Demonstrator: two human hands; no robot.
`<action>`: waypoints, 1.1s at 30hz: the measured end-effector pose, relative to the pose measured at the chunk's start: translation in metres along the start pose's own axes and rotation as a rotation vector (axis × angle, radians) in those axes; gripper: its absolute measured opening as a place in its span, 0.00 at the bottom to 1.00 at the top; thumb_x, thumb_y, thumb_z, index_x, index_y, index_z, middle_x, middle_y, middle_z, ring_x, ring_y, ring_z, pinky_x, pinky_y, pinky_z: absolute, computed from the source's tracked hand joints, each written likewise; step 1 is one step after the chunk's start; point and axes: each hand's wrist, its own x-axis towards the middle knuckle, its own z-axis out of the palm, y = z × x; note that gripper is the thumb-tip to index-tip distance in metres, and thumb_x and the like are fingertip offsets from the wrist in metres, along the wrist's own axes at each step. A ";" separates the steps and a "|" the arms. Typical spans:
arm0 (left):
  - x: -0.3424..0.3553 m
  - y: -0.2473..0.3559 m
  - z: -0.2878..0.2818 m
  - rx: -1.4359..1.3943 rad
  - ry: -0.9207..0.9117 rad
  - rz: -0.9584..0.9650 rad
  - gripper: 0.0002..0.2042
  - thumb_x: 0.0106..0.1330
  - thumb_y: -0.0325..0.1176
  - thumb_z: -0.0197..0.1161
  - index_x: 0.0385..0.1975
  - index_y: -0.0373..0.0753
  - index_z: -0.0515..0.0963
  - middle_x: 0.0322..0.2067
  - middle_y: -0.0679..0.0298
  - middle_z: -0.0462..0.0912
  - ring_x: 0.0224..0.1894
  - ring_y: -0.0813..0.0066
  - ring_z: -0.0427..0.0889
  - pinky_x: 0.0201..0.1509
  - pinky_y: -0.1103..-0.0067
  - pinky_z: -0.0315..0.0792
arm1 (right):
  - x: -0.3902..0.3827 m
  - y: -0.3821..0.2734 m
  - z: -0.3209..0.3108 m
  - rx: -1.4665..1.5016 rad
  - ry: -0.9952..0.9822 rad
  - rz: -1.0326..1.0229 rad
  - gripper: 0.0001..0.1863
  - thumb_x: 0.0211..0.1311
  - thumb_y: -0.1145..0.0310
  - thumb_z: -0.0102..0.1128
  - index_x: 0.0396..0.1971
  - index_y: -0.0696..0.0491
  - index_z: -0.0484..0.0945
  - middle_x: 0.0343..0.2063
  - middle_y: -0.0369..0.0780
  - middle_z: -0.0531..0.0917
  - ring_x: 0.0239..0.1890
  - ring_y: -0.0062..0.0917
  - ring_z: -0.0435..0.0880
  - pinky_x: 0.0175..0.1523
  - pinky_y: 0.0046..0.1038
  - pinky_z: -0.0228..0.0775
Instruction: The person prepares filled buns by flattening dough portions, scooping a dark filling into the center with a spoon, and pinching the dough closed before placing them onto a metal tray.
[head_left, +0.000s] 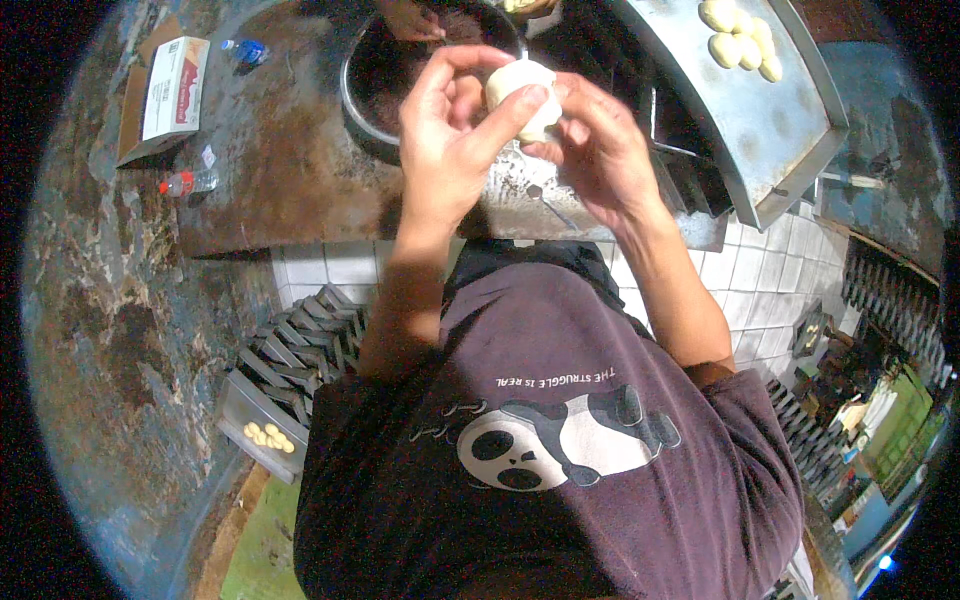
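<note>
Left hand point(442, 135), right hand point(607, 145): joint grip pinching pale dough piece point(513, 82) near round pan point(347, 97)

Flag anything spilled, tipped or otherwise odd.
The red-capped bottle and blue bottle appear to lie on their sides near the cardboard box, though bottles usually stand. Patchy pale marks show on the table near the spoon, perhaps residue or wear. The held dough shows no obvious damage.

LEFT: I see the bare left hand point(445, 130) held out forward, fingers point(452, 62) curved, thumb point(512, 114) stretched toward the right | RIGHT: I see the bare right hand point(608, 145) facing it, fingers point(592, 97) bent inward | ARMS: bare forearms point(682, 285) reach forward, elbows point(712, 352) bent and set apart
</note>
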 end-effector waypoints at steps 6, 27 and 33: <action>0.014 0.032 0.069 -0.226 -0.168 0.009 0.09 0.60 0.22 0.68 0.40 0.36 0.79 0.36 0.66 0.85 0.38 0.82 0.83 0.44 0.82 0.78 | -0.035 0.008 0.002 0.229 -0.062 -0.229 0.32 0.65 0.75 0.68 0.66 0.51 0.63 0.55 0.39 0.81 0.52 0.26 0.86 0.48 0.27 0.86; 0.031 0.007 0.235 -0.016 -0.399 0.458 0.26 0.55 0.24 0.72 0.51 0.37 0.66 0.40 0.63 0.74 0.37 0.73 0.83 0.51 0.75 0.75 | -0.138 -0.201 -0.119 -1.036 0.001 -0.185 0.12 0.64 0.71 0.68 0.45 0.59 0.86 0.36 0.40 0.89 0.43 0.21 0.88 0.51 0.26 0.78; 0.060 -0.055 0.293 0.224 -0.550 0.345 0.32 0.55 0.28 0.73 0.59 0.44 0.65 0.34 0.52 0.86 0.38 0.48 0.89 0.40 0.64 0.82 | -0.108 -0.235 -0.143 -1.379 0.252 -0.421 0.27 0.51 0.66 0.80 0.53 0.52 0.84 0.45 0.39 0.84 0.47 0.26 0.84 0.54 0.31 0.82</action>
